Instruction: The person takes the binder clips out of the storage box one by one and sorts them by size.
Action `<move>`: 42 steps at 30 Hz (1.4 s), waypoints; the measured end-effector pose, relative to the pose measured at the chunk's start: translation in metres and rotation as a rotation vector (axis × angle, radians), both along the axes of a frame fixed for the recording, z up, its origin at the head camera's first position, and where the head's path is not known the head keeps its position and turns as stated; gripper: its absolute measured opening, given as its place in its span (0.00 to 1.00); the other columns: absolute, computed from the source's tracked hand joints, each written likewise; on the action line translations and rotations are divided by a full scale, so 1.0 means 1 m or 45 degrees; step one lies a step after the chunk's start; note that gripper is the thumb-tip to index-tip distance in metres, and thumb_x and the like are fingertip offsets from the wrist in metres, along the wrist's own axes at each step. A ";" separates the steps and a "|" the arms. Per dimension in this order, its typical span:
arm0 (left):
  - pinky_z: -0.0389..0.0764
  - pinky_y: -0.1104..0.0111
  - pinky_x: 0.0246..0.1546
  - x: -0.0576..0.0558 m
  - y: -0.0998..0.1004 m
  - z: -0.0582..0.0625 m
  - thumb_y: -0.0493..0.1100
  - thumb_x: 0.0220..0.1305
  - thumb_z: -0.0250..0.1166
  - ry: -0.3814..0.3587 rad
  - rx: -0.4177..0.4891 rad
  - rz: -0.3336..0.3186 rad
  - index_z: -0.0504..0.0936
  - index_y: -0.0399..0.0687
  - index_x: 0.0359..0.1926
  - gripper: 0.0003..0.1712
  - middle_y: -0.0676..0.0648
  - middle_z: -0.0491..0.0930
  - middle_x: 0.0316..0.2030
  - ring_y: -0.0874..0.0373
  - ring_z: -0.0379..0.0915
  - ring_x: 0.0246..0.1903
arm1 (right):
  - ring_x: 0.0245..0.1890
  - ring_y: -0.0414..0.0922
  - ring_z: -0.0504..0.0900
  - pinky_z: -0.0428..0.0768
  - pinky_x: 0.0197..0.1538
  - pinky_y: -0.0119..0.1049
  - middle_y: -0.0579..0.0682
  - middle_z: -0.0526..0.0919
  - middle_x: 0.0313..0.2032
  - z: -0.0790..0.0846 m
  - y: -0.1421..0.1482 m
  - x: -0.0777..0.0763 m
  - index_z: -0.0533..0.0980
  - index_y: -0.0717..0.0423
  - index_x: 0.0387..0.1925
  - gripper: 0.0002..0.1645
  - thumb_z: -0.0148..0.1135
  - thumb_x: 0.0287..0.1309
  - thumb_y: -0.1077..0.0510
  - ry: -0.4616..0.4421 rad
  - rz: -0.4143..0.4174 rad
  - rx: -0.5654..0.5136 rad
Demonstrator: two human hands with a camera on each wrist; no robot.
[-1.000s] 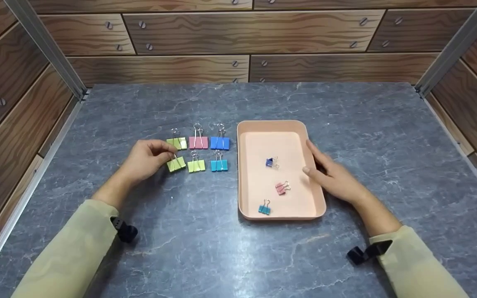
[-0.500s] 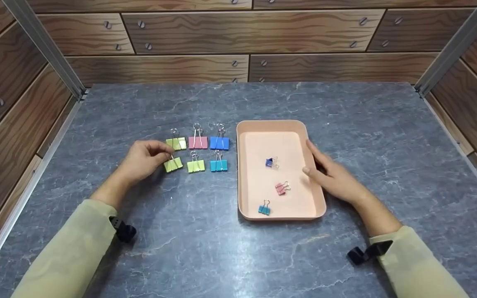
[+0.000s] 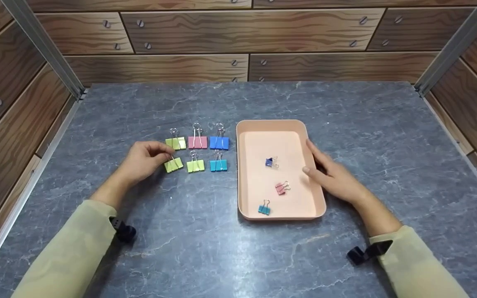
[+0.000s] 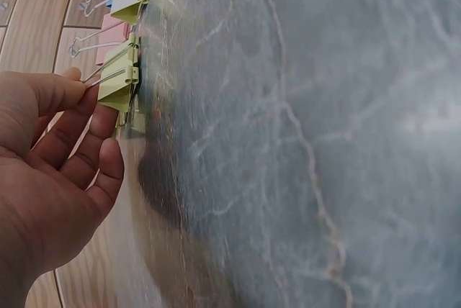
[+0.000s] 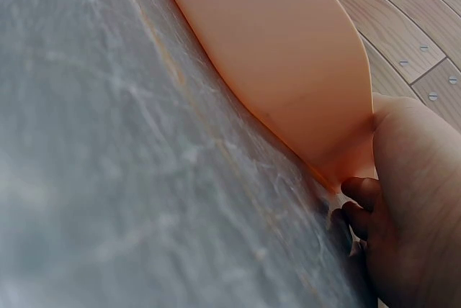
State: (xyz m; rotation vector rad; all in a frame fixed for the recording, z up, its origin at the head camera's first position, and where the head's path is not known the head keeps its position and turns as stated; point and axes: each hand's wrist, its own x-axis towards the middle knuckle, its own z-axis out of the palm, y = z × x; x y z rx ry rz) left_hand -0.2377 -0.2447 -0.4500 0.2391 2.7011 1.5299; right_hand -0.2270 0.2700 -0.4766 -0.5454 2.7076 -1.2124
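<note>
On the grey marbled tabletop [image 3: 197, 252] we see a shallow, rectangular peach tray [image 3: 259, 182], its right wall gripped by the right hand [image 3: 340, 178], thumb over the rim, fingers outside. The left hand [image 3: 145, 160] angles in from near left, thumb and forefinger pinching a lime-green metal binder clip [image 3: 174, 165], just left of a matching clip [image 3: 196, 166].

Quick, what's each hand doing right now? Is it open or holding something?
Left hand: closed, pinching the leftmost yellow-green clip in the near row.
Right hand: holding the peach tray by its right side.
</note>
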 end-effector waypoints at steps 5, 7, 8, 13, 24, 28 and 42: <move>0.78 0.75 0.42 0.002 0.000 0.002 0.30 0.70 0.65 0.000 0.016 -0.004 0.89 0.31 0.49 0.11 0.38 0.88 0.44 0.59 0.78 0.41 | 0.80 0.61 0.54 0.52 0.79 0.62 0.60 0.54 0.82 -0.001 0.000 0.001 0.48 0.36 0.86 0.47 0.60 0.77 0.41 -0.002 -0.001 -0.013; 0.78 0.75 0.42 0.003 -0.001 0.003 0.31 0.70 0.65 -0.009 0.022 -0.003 0.89 0.31 0.50 0.11 0.37 0.88 0.45 0.60 0.78 0.40 | 0.81 0.61 0.53 0.52 0.79 0.62 0.60 0.53 0.82 -0.001 0.000 0.001 0.48 0.37 0.86 0.47 0.60 0.77 0.41 -0.005 0.000 -0.016; 0.78 0.75 0.42 0.004 -0.002 0.004 0.31 0.71 0.65 -0.013 0.024 -0.002 0.88 0.31 0.51 0.12 0.36 0.88 0.46 0.60 0.79 0.40 | 0.81 0.61 0.53 0.52 0.79 0.62 0.60 0.53 0.82 -0.001 0.000 0.001 0.48 0.37 0.86 0.47 0.60 0.77 0.41 -0.005 0.000 -0.016; 0.78 0.75 0.40 0.004 -0.006 0.011 0.32 0.71 0.65 0.006 0.022 0.030 0.87 0.30 0.52 0.12 0.34 0.87 0.48 0.62 0.78 0.38 | 0.81 0.61 0.52 0.51 0.79 0.62 0.60 0.52 0.82 0.000 -0.001 0.000 0.48 0.37 0.86 0.47 0.59 0.77 0.40 -0.016 -0.001 -0.006; 0.79 0.76 0.45 0.007 0.003 0.044 0.33 0.72 0.65 0.165 0.022 0.097 0.88 0.32 0.52 0.12 0.35 0.88 0.48 0.61 0.80 0.41 | 0.81 0.62 0.52 0.52 0.79 0.64 0.61 0.51 0.83 0.003 -0.001 -0.002 0.47 0.35 0.86 0.48 0.58 0.77 0.38 -0.010 -0.002 0.026; 0.81 0.73 0.41 0.009 0.022 0.052 0.33 0.72 0.66 0.172 0.060 0.013 0.88 0.34 0.52 0.11 0.36 0.88 0.47 0.58 0.81 0.39 | 0.81 0.61 0.52 0.52 0.79 0.63 0.60 0.51 0.83 0.002 0.000 -0.002 0.47 0.36 0.86 0.47 0.59 0.77 0.39 -0.020 0.002 0.005; 0.85 0.65 0.38 0.026 0.110 0.054 0.33 0.71 0.67 0.163 0.064 -0.488 0.89 0.39 0.52 0.12 0.43 0.89 0.43 0.53 0.82 0.37 | 0.81 0.62 0.52 0.50 0.80 0.62 0.62 0.51 0.82 0.000 -0.001 0.000 0.47 0.36 0.86 0.47 0.59 0.77 0.40 -0.028 0.003 -0.028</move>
